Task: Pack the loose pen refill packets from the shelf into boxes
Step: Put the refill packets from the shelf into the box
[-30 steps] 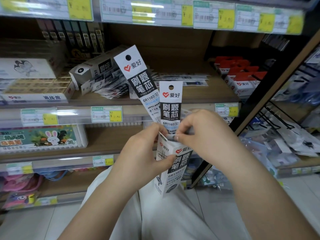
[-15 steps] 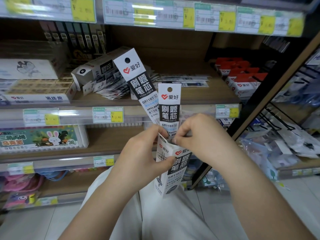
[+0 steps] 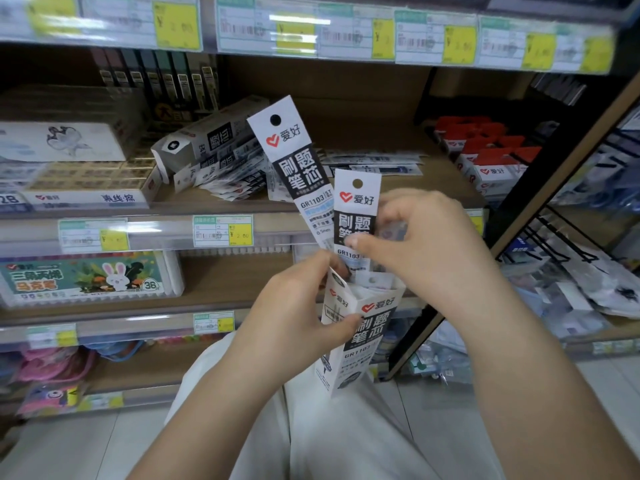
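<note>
L hand (image 3: 294, 306) grips open box (image 3: 360, 334); R hand (image 3: 426, 244) pinches upright refill packet (image 3: 356, 209) w/ another packet (image 3: 294, 157) leaning beside.

marker set with rabbit art (image 3: 86, 277) lower shelf | red-topped boxes (image 3: 485, 157) right | yellow price tags (image 3: 223, 231)

Bright even shop light above me, glare streaks on the price labels (image 3: 298, 32), blurred bowed edges, soft shadows.
</note>
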`<state>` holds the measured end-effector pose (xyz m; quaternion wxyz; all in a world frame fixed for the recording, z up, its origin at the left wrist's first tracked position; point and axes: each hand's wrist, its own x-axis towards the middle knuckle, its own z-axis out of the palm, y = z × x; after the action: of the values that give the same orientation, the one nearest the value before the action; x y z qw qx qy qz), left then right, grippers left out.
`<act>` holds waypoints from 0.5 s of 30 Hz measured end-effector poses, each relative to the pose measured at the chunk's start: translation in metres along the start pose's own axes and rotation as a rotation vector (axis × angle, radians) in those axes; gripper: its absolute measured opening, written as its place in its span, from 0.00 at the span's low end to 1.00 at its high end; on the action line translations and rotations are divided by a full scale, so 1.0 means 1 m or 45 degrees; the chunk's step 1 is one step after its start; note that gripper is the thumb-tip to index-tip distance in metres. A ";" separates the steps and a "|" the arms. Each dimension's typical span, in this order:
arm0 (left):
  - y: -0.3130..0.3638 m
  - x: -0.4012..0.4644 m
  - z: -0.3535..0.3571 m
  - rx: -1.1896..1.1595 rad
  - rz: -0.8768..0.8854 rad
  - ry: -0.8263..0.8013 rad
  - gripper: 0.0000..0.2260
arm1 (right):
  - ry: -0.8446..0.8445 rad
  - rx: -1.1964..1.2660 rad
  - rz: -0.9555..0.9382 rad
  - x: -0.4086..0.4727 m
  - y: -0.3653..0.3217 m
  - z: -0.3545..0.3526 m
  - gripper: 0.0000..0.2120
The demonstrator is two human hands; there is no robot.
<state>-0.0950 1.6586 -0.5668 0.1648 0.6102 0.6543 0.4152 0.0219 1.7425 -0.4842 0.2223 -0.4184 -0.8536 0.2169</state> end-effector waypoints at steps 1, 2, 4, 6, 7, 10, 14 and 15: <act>0.000 0.000 0.000 -0.001 0.002 -0.006 0.15 | 0.062 0.058 -0.041 0.001 -0.001 0.001 0.06; 0.000 0.000 0.000 -0.004 0.003 -0.008 0.15 | 0.092 0.092 -0.080 0.002 0.000 0.002 0.06; -0.003 0.000 -0.001 -0.007 -0.001 0.001 0.16 | 0.093 0.076 -0.121 0.004 0.003 0.005 0.07; -0.008 0.000 -0.004 -0.011 -0.008 0.030 0.19 | 0.046 -0.037 -0.101 0.005 0.008 0.007 0.08; -0.010 -0.001 -0.005 -0.017 -0.015 0.047 0.21 | 0.004 -0.104 -0.081 0.005 0.012 0.009 0.09; -0.013 -0.002 -0.006 -0.033 -0.037 0.058 0.19 | -0.146 -0.157 -0.013 0.003 0.015 0.017 0.10; -0.011 -0.001 -0.005 -0.031 -0.028 0.044 0.18 | -0.215 -0.039 0.029 0.000 0.010 0.023 0.09; -0.011 -0.001 -0.005 -0.030 -0.024 0.041 0.18 | -0.216 -0.038 0.036 0.000 0.010 0.024 0.10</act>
<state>-0.1051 1.6566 -0.5723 0.1652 0.5953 0.6577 0.4310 0.0150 1.7439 -0.5090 0.1396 -0.4138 -0.8665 0.2419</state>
